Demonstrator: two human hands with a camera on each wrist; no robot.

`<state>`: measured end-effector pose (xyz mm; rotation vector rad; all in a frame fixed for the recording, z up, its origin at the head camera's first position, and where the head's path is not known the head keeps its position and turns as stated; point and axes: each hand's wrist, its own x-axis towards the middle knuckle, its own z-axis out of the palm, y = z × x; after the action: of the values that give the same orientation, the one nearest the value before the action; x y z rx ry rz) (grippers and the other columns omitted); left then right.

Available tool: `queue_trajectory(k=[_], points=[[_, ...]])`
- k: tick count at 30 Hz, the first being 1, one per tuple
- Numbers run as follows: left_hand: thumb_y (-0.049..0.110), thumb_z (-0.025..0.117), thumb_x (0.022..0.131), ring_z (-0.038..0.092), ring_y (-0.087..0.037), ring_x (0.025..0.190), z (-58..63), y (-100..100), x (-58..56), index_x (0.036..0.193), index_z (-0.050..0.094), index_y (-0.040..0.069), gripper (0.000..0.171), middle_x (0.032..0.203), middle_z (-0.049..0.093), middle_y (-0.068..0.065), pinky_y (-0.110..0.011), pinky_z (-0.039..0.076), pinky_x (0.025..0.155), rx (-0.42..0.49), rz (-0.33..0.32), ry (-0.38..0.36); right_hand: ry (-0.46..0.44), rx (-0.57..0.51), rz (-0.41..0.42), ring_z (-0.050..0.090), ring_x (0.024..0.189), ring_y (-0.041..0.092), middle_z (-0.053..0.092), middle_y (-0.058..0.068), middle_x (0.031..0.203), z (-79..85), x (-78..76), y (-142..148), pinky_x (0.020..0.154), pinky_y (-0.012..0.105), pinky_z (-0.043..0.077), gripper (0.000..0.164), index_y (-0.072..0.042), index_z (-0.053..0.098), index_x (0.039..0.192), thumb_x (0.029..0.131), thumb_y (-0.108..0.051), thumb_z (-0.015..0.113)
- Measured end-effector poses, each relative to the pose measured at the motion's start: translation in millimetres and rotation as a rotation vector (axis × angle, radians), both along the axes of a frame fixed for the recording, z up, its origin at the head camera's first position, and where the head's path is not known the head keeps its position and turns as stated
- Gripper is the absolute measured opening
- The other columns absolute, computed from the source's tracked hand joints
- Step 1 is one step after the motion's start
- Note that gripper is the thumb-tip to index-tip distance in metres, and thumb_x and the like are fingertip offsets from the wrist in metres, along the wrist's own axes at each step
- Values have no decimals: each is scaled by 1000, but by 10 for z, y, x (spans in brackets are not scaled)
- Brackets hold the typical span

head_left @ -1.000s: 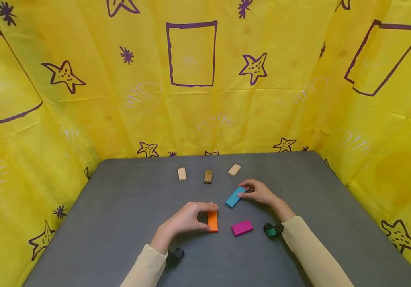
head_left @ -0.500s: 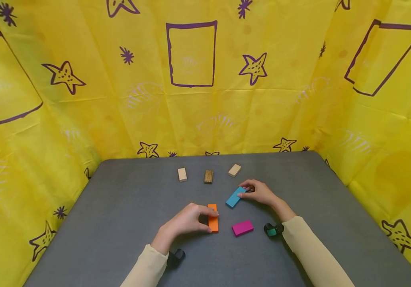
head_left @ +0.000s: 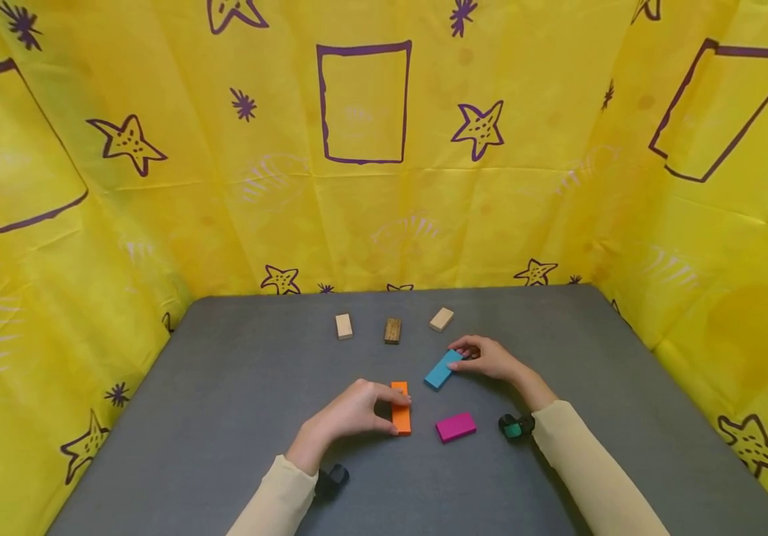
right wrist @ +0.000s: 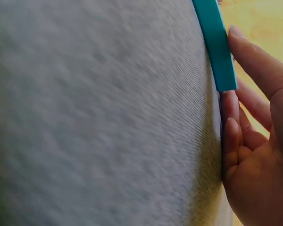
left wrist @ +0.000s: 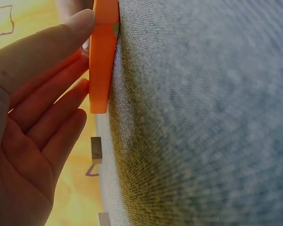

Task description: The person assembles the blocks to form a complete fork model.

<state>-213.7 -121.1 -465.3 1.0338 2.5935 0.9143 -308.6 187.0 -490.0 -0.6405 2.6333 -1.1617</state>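
My left hand (head_left: 349, 409) is at an orange block (head_left: 400, 420) lying flat on the grey table. Its thumb touches the near left edge, and the index finger reaches across to the right edge. In the left wrist view the thumb meets the orange block (left wrist: 102, 66), with the other fingers extended behind it. To the right, my right hand (head_left: 494, 359) holds a blue block (head_left: 439, 374) near its far end, thumb on its edge. The right wrist view has the blue block (right wrist: 217, 49) low against the table, fingers curled beyond its end. A magenta block (head_left: 455, 427) lies between the forearms, untouched.
Three small wooden blocks lie in a row toward the back: a pale one (head_left: 344, 326), a dark brown one (head_left: 393, 330) and another pale one (head_left: 441, 319). Yellow patterned cloth (head_left: 364, 216) encloses the grey table (head_left: 237, 372) at the back and sides.
The left index finger has slid from the orange block's far end down toward its middle right edge. My right hand and the blocks stay in place; the head view has shifted slightly.
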Motion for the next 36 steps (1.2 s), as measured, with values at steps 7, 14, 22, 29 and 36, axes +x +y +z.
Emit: queue_trajectory(k=[7,14,22,29,36], points=[[25,81,75,59,-3,109,-5,29,25,118,69,22,45,114,67,14,-26,47,96,5,7,-29,-24,-1,111,58,94,18,63,8,107,63,-69,73,80,24,50,48,-7,62,121,81,-29,75],[25,81,74,59,-2,110,-18,58,39,117,69,23,45,113,67,15,-24,47,97,1,6,-25,-29,-26,196,60,100,26,64,14,115,141,-88,103,85,32,53,52,-2,59,124,78,-16,78],[25,81,74,59,-2,110,-9,52,29,117,69,23,45,113,67,15,-25,47,97,-3,11,-24,14,-10,246,61,105,26,64,12,122,85,-141,92,89,37,52,48,-6,63,123,79,-19,77],[25,81,75,59,-2,110,0,38,25,117,69,23,44,113,66,15,-26,47,97,-3,18,-43,3,-20,226,62,102,20,66,7,116,61,-164,101,89,34,52,40,-10,67,117,79,-19,77],[25,81,75,59,-3,110,17,19,20,117,69,24,44,113,67,15,-27,47,97,-5,28,-57,13,-22,202,63,99,21,67,9,112,75,-166,93,88,35,53,38,-9,69,113,78,-18,78]])
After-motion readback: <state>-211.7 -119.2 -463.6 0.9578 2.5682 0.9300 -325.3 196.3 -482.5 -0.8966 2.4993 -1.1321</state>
